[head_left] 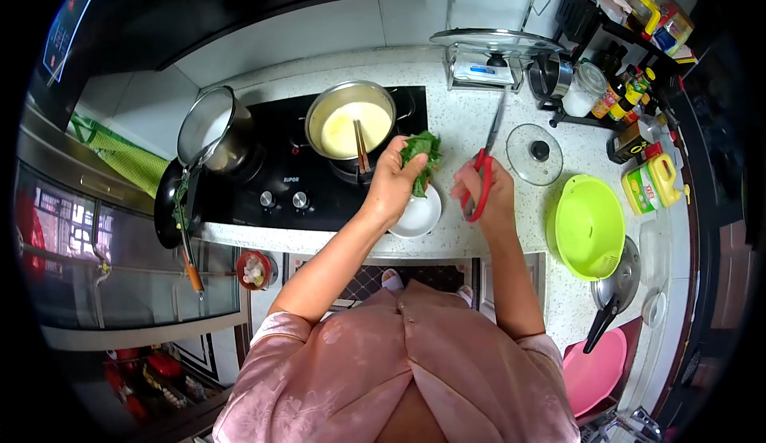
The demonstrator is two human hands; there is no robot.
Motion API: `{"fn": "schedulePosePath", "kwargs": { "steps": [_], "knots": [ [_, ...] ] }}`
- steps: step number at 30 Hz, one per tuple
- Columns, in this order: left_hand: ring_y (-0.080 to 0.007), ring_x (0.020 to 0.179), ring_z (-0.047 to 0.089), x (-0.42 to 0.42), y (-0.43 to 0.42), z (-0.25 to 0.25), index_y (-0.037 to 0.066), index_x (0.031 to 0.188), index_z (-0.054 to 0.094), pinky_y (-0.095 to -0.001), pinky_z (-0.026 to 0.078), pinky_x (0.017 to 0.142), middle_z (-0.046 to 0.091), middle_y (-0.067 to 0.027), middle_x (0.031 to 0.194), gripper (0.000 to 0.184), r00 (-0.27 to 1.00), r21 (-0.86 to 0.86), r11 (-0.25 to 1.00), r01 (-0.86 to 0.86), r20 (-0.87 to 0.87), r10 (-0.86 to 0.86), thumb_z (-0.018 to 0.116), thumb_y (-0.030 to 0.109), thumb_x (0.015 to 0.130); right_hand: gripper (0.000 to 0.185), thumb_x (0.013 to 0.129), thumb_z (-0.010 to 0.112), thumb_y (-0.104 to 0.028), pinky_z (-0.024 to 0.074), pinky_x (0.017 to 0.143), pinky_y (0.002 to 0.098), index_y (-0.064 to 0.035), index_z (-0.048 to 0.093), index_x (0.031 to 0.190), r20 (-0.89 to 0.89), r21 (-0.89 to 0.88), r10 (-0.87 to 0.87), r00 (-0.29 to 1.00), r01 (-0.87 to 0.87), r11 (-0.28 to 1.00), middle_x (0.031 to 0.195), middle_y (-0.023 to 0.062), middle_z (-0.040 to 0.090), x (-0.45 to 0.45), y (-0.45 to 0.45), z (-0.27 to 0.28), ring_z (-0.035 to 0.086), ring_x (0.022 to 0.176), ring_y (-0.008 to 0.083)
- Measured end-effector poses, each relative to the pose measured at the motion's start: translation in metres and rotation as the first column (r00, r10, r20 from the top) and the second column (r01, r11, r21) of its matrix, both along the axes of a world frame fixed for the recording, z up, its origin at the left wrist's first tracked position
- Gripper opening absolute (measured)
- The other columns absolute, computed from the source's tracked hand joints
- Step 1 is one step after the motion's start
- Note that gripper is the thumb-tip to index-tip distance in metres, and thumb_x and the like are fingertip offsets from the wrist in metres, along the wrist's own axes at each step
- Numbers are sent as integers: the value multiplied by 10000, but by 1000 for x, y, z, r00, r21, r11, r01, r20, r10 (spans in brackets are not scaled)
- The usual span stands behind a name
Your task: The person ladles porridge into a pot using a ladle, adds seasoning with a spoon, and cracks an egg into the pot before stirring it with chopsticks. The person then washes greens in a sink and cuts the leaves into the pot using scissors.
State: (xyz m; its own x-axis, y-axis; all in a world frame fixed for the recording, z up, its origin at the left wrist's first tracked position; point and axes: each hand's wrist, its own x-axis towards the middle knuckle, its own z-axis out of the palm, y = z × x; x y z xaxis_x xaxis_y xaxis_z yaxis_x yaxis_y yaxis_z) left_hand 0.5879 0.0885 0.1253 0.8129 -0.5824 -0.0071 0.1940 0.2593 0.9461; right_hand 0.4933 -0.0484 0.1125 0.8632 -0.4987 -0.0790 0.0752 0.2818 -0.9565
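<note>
My left hand (392, 178) is closed around a bunch of leafy greens (423, 156), held over the counter just right of the stove. In my right hand (496, 192) are scissors with red handles (480, 184), blades pointing up and away from me. The scissors and the greens are apart. Below the greens sits a white bowl (418, 213), partly hidden by my left hand. Left of the greens a steel pot (351, 92) on the stove holds a pale yellow liquid (339, 128), with chopsticks (361, 152) leaning in it.
A second pot (209, 128) stands at the stove's left. On the right are a glass lid (535, 154), a green basin (590, 228), an oil jug (650, 184) and a lidded pan (618, 283). Sauce bottles (626, 96) crowd the back right corner. A pink basin (594, 371) sits lower right.
</note>
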Motion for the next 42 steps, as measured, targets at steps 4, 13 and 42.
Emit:
{"fn": "schedulePosePath", "kwargs": {
  "steps": [4, 13, 42],
  "knots": [
    [-111, 635, 504, 26, 4, 11, 86, 1024, 455, -234, 436, 544, 564, -55, 828, 142, 994, -64, 998, -26, -103, 19, 512, 80, 895, 224, 763, 662, -11, 477, 607, 222, -19, 502, 920, -35, -293, 84, 996, -90, 952, 806, 56, 595, -7, 5, 1, 562, 685, 92],
    [-70, 599, 494, 13, -5, -4, 55, 949, 463, -211, 415, 528, 558, -24, 786, 57, 996, 34, 996, -87, 16, 87, 488, 47, 899, 231, 749, 622, 43, 501, 597, 235, -24, 487, 923, 210, 10, 100, 973, -105, 994, 774, 35, 529, 49, 7, 6, 594, 669, 132],
    [-68, 601, 507, 115, 97, 31, 14, 1059, 504, -190, 326, 385, 575, -44, 775, 165, 977, 311, 927, 210, -107, -186, 448, 79, 918, 613, 708, 625, -598, 425, 631, 363, -1, 552, 828, -546, -610, 422, 724, -689, 392, 711, 142, 569, 104, 42, 47, 564, 677, 284]
  ]
}}
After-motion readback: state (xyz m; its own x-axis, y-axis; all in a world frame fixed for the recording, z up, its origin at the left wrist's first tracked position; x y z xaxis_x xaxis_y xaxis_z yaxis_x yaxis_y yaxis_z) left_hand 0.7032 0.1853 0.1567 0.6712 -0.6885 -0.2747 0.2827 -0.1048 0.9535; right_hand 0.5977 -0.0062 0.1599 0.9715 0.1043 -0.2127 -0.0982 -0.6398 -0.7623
